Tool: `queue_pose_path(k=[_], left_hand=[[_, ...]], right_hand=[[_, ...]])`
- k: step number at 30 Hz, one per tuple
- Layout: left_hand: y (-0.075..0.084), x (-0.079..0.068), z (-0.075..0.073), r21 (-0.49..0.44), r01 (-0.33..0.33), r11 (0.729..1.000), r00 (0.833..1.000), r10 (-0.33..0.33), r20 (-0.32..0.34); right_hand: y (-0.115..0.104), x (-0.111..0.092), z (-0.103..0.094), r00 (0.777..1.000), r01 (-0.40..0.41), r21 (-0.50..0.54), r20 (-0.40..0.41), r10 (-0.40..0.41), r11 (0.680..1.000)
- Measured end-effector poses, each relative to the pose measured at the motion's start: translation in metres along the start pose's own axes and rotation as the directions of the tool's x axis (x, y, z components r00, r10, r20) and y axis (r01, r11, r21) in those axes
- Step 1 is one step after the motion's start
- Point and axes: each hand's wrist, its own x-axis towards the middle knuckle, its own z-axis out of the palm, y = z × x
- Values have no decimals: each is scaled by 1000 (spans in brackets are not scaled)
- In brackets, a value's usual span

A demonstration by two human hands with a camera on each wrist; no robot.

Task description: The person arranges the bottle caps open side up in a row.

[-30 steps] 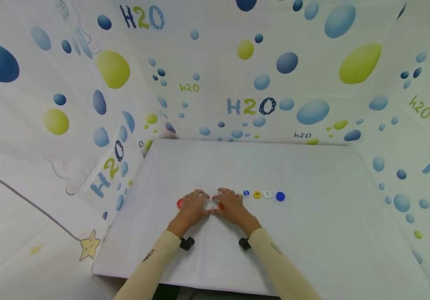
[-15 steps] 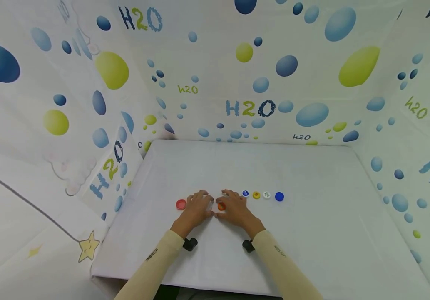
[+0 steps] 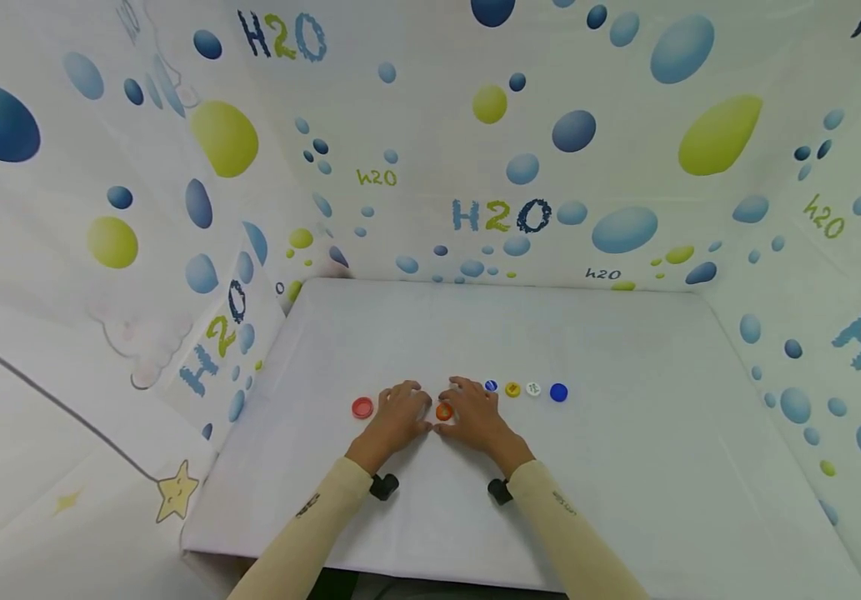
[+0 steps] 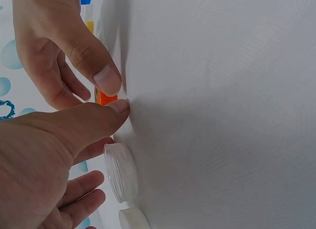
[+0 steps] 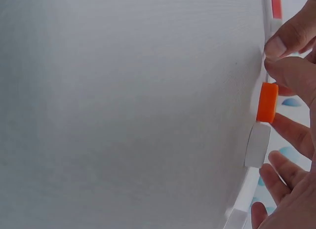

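A row of round bottle caps lies on the white table. My left hand (image 3: 397, 414) arches over the left part of the row, right of a red cap (image 3: 362, 407). Below its fingers in the left wrist view lie a clear cap (image 4: 121, 172) and a white cap (image 4: 133, 219). My right hand (image 3: 473, 417) bends over an orange cap (image 3: 443, 412), which shows beside its thumb. The right wrist view shows another white cap (image 5: 257, 145) next to the orange cap (image 5: 267, 103). Both thumb tips almost meet in front of the row; no cap appears gripped.
Right of the hands the row goes on with a blue-and-white cap (image 3: 492, 386), a yellow cap (image 3: 513, 389), a white cap (image 3: 533, 389) and a blue cap (image 3: 559, 392). The white table (image 3: 625, 483) meets bubble-printed cloth walls (image 3: 415, 108) at the back and sides.
Both hands have shifted a little to the right, the left one more. The clear cap seen between them earlier is now behind the left hand in the head view. The red cap is now uncovered.
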Motion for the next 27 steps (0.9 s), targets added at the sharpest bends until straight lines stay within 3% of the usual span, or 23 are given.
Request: queue_pose_path(k=[12, 27], left_hand=[[4, 3, 3, 28, -10, 1000, 1000, 10, 1], [3, 5, 6, 16, -47, 999, 998, 48, -29]], right_hand=[[3, -1, 2, 1000, -21, 41, -20, 22, 999], [0, -5, 0, 997, 20, 66, -76, -15, 998]])
